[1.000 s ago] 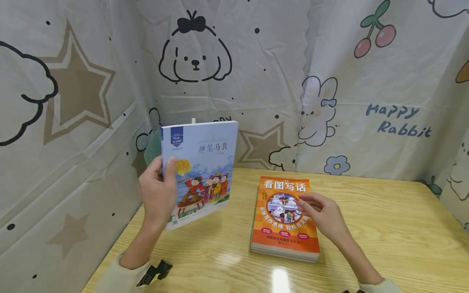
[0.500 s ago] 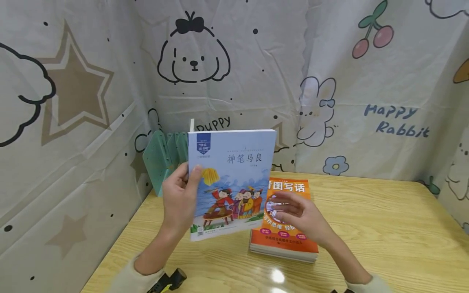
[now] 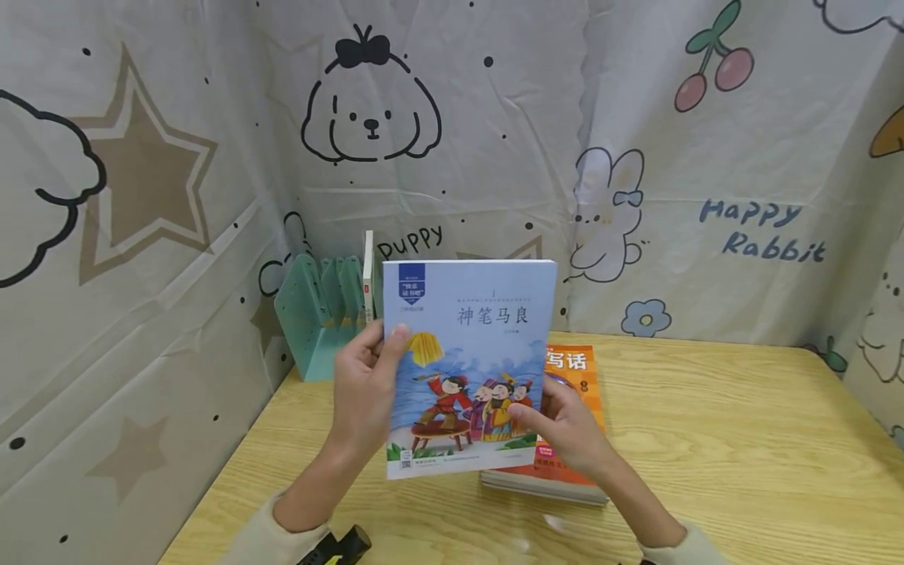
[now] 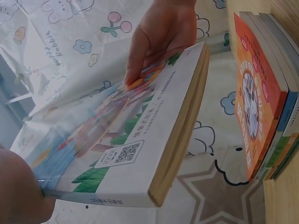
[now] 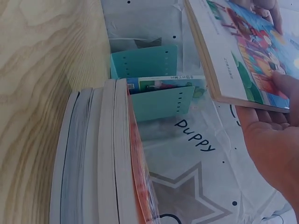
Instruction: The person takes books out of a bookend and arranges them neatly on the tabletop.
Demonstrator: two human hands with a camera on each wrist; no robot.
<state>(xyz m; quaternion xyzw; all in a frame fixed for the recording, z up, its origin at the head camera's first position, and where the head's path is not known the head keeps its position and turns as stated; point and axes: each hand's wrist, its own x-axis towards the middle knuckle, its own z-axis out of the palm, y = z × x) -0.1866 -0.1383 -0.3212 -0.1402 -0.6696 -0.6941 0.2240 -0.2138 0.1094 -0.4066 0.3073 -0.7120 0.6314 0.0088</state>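
Observation:
A blue picture-covered book point(image 3: 459, 369) is held upright above the table, its front cover facing me. My left hand point(image 3: 363, 384) grips its left edge, thumb on the cover and fingers behind. On the lower right edge, my right hand point(image 3: 568, 424) pinches the same book, thumb on the front; in the right wrist view the right hand's fingers point(image 5: 266, 116) pass underneath it. Behind it lies a stack of books topped by an orange book point(image 3: 579, 392), partly hidden in the head view. Several books show in that stack point(image 4: 275, 93) in the left wrist view.
A green metal bookend rack point(image 3: 311, 322) stands at the table's back left, with a thin book point(image 3: 368, 275) upright in it. The wooden table point(image 3: 720, 439) meets patterned cloth walls point(image 3: 494, 157) at the back and sides.
My left hand has carried the blue book rightward, in front of the orange book, uncovering the green rack. My right hand has moved left off the stack and taken hold of the blue book's right edge.

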